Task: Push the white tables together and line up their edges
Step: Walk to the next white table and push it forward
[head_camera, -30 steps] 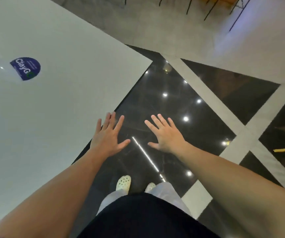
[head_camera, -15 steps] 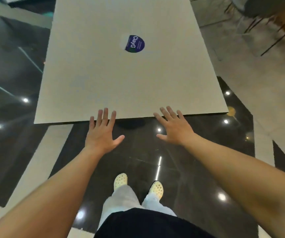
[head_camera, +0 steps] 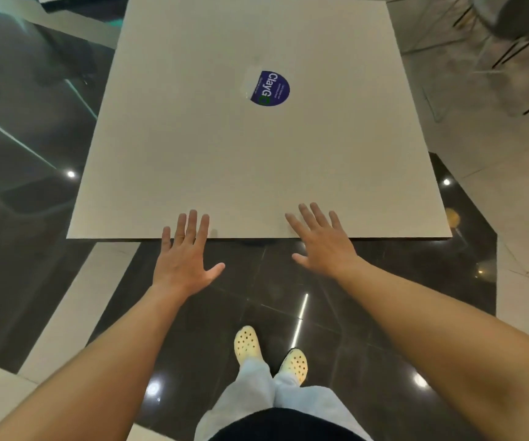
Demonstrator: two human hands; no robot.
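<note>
Both hands, left hand [head_camera: 184, 262] and right hand [head_camera: 324, 241], reach fingers spread wide, holding nothing, over the white table [head_camera: 250, 148]'s near edge; an uneven shove could skew it.

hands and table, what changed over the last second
The view swung to face the table square on. Both hands moved forward: left hand and right hand now have fingers over its near edge. Nothing is gripped; the hands are open as before, and the sticker is unmoved.
</note>
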